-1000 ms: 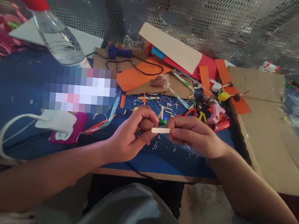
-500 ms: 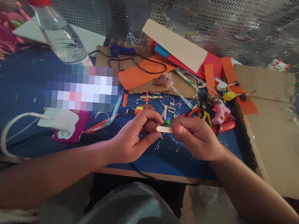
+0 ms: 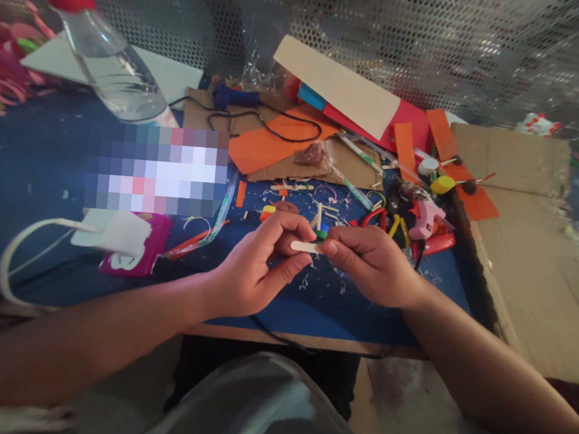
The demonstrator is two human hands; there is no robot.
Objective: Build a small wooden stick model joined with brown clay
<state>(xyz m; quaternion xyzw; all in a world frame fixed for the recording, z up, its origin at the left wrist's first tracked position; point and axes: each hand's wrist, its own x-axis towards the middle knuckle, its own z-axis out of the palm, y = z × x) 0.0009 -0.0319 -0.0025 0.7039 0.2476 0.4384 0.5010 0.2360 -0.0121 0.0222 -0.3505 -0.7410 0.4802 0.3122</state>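
Observation:
My right hand (image 3: 373,264) is closed, pinching a pale wooden craft stick (image 3: 304,247) between thumb and fingers. The stick lies level, and its rounded free end points left into the hollow of my left hand (image 3: 260,261). Those left fingers curl loosely behind the stick, with the thumb apart below it; I see no firm grip there. Just beyond the fingertips is a green ring-like piece (image 3: 321,235), partly covered by the hands. Small upright sticks (image 3: 319,216) stand behind it.
A pink glue gun (image 3: 427,218) and pliers (image 3: 401,229) lie to the right, beside cardboard (image 3: 531,263). A tilted water bottle (image 3: 115,69) and a white charger (image 3: 112,233) on a magenta box (image 3: 160,240) are at left. Orange paper (image 3: 270,138) and a blue-handled tool (image 3: 236,97) lie behind.
My right hand has moved a little left, sliding the craft stick further into the hollow of my left hand. My left hand has stayed nearly still.

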